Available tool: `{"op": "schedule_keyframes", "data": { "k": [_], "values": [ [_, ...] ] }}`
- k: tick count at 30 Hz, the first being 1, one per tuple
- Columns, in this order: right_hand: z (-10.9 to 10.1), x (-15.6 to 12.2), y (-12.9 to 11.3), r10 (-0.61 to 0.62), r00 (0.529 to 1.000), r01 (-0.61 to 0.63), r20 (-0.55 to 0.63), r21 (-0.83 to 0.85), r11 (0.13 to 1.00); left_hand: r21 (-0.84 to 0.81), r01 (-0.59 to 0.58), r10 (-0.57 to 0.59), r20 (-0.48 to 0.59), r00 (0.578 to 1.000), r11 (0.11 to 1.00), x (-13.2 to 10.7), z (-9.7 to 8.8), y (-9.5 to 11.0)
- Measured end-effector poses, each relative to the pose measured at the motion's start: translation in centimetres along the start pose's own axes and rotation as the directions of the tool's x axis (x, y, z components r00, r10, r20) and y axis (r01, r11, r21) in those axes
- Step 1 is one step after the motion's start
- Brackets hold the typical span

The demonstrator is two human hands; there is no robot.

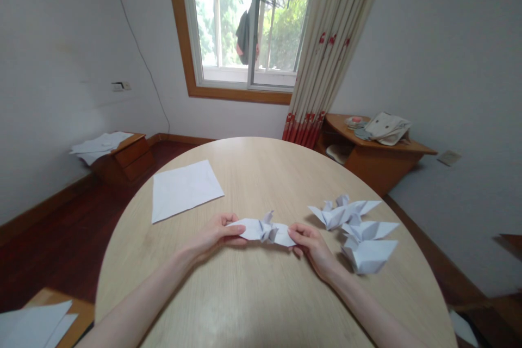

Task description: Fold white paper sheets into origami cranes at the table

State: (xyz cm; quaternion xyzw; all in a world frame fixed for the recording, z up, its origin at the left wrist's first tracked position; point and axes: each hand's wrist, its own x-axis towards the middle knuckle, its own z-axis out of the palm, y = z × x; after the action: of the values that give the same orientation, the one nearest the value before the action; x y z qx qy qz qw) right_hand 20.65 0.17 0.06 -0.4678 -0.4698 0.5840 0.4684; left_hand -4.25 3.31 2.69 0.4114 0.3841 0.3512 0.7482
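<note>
A white origami crane with its wings spread wide is held between my two hands over the middle of the round table. My left hand pinches the tip of the left wing, thumb on top. The opposite wing tip is gripped by my right hand, thumb and fingers closed on the paper. Just right of that hand, several folded paper cranes stand clustered on the tabletop. Beyond my left hand lies a flat stack of white paper.
The round wooden table fills the foreground. A small drawer cabinet with papers on it stands at left. Under the curtain, a corner shelf holds a cloth bag. More paper sheets lie at lower left.
</note>
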Motion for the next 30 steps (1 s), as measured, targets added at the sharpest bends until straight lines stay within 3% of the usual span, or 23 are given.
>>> {"op": "schedule_keyframes", "data": {
  "k": [10, 16, 18, 19, 21, 23, 25, 26, 30],
  "values": [
    [-0.2, 0.1, 0.0, 0.030, 0.999, -0.031, -0.012, -0.109, 0.994, 0.090, 0.064, -0.062, -0.021, 0.998, 0.994, 0.2, 0.0, 0.0],
    [0.4, -0.7, -0.4, 0.005, 1.000, -0.007, -0.009, -0.225, 0.974, 0.318, -0.099, 0.141, -0.111, 0.984, 0.943, 0.5, 0.4, -1.4],
    [0.8, -0.9, -0.6, -0.014, 1.000, 0.013, -0.003, -0.258, 0.966, 0.505, -0.192, 0.307, -0.155, 0.939, 0.842, 0.4, 0.5, -1.7],
    [0.9, -1.0, -0.7, -0.019, 1.000, 0.019, 0.001, -0.272, 0.962, 0.620, -0.235, 0.415, -0.161, 0.895, 0.748, 0.3, 0.6, -1.8],
    [1.2, -1.1, -0.7, -0.023, 1.000, 0.024, 0.005, -0.295, 0.955, 0.800, -0.302, 0.621, -0.109, 0.777, 0.518, 0.2, 0.7, -2.0],
    [1.4, -1.2, -0.6, -0.027, 1.000, 0.025, -0.002, -0.311, 0.950, 0.871, -0.364, 0.749, -0.006, 0.662, 0.329, 0.0, 0.9, -2.1],
    [1.6, -1.2, -0.4, -0.033, 0.999, 0.025, -0.020, -0.324, 0.946, 0.887, -0.428, 0.808, 0.119, 0.577, 0.175, -0.2, 1.1, -2.3],
    [1.7, -1.3, -0.2, -0.037, 0.999, 0.025, -0.030, -0.328, 0.944, 0.880, -0.459, 0.813, 0.180, 0.554, 0.118, -0.3, 1.2, -2.4],
    [2.0, -1.4, 0.2, -0.054, 0.996, 0.029, -0.066, -0.338, 0.941, 0.793, -0.609, 0.769, 0.381, 0.513, 0.014, -1.2, 1.8, -2.5]
  ]
}}
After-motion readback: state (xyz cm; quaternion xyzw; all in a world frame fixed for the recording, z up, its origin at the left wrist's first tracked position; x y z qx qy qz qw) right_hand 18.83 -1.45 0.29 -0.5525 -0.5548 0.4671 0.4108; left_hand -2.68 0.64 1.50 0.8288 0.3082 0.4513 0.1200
